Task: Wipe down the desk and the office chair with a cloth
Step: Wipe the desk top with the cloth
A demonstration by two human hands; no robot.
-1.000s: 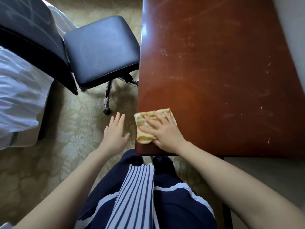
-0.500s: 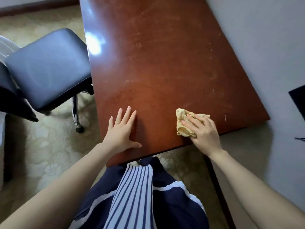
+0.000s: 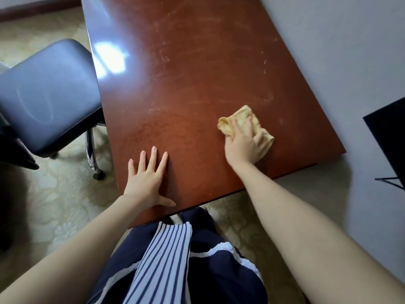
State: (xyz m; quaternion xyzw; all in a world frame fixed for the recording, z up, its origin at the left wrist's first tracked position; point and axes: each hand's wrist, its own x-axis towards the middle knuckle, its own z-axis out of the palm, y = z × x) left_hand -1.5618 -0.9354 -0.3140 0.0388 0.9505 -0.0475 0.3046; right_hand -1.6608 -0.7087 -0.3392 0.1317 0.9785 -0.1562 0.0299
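A reddish-brown wooden desk [image 3: 186, 84] with fine scratches fills the middle of the view. On its near right part lies a crumpled yellow cloth [image 3: 241, 116]. My right hand [image 3: 244, 145] lies flat on the cloth, fingers spread over it, pressing it against the desk top. My left hand [image 3: 146, 181] rests palm down on the desk near its front left corner, fingers spread and straight, holding nothing. The office chair [image 3: 48, 97], with a dark padded seat and chrome legs, stands to the left of the desk.
A grey wall [image 3: 350, 51] runs along the desk's right side. A black object [image 3: 390, 137] sticks in from the right edge. Patterned beige carpet [image 3: 57, 198] covers the floor. A dark cushion edge [image 3: 19, 154] shows at the far left.
My right hand has slid the cloth away from the desk's front edge, farther onto the top and to the right. My left hand stays planted on the desk.
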